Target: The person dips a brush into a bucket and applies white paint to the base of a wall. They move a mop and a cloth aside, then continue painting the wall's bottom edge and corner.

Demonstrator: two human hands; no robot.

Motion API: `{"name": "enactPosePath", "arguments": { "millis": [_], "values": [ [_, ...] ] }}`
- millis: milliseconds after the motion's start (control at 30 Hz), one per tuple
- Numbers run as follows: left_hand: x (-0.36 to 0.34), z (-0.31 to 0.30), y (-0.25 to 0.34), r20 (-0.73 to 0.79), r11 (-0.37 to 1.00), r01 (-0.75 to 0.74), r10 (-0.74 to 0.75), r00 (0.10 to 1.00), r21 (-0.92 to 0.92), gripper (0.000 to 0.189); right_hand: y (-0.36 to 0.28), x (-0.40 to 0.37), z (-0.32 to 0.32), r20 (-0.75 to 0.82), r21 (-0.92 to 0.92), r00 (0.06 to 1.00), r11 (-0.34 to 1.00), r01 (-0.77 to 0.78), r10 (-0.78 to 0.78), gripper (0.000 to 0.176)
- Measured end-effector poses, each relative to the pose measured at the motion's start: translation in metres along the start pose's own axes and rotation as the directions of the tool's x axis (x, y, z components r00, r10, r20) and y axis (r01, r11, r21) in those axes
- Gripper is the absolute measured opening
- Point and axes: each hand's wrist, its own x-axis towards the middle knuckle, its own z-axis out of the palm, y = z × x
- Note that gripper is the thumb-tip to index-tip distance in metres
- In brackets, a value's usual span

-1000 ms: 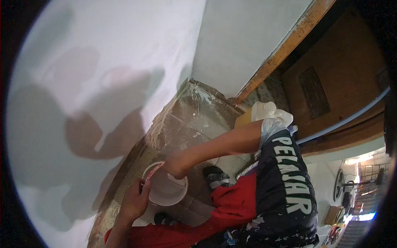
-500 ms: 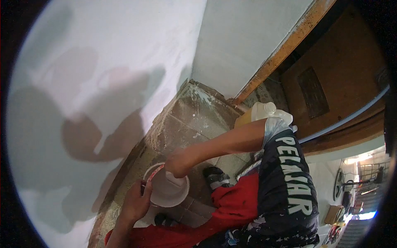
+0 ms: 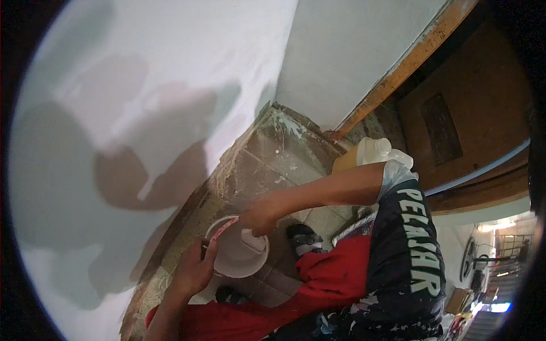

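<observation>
White bucket (image 3: 232,257) sits on the floor near both feet, its greyish inside showing; its rim bears a pink-red strip (image 3: 225,225). Right hand (image 3: 259,216), closed round a pale piece (image 3: 253,241), exposes more of it than half a second ago. Left hand (image 3: 197,265) half-curls at the rim, grip unclear.

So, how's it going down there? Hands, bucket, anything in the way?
Left hand at the rim of the white bucket. Right hand gripping a white object at the bucket's mouth; exact item unclear. Dark shoe close by, nothing seen blocking.
</observation>
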Motion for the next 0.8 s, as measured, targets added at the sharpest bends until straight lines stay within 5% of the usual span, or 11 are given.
{"name": "enactPosePath", "arguments": {
  "millis": [167,233,300,367,433,533,633,800],
  "values": [
    [-0.001,0.001,0.000,-0.056,1.000,0.000,0.002,0.998,0.029,0.055,0.007,-0.005,-0.005,0.006,-0.018,0.996,0.995,0.095,-0.095,0.033],
    [-0.001,0.003,0.000,-0.090,1.000,-0.004,0.003,0.996,-0.004,0.050,0.011,-0.017,-0.021,0.138,0.138,0.990,0.990,-0.026,0.007,0.036],
    [0.003,0.005,-0.007,-0.141,0.998,-0.047,0.051,0.989,0.031,0.049,0.034,-0.014,-0.016,0.081,0.185,0.988,0.976,0.114,-0.131,0.035],
    [0.002,0.001,-0.011,-0.090,0.998,-0.053,0.057,0.994,0.046,0.058,0.042,-0.023,-0.019,0.125,0.416,0.992,0.909,-0.019,-0.036,0.032],
    [0.000,-0.001,-0.015,-0.094,0.998,-0.063,0.063,0.994,-0.002,0.054,0.042,-0.034,-0.027,0.210,0.447,0.972,0.875,-0.187,0.101,0.033],
    [-0.003,-0.007,-0.008,-0.105,0.997,-0.047,0.054,0.993,0.065,0.048,0.063,-0.045,-0.016,0.239,0.570,0.968,0.797,-0.202,0.075,0.031],
    [0.005,0.002,-0.030,-0.157,0.970,-0.208,0.227,0.961,0.129,0.044,0.071,-0.058,-0.010,0.255,0.771,0.967,0.606,-0.197,-0.010,0.030],
    [0.001,-0.001,-0.019,-0.163,0.989,-0.128,0.139,0.977,0.075,0.043,0.078,-0.078,-0.004,0.187,0.973,0.973,0.163,-0.165,-0.132,0.027]
  ]
}}
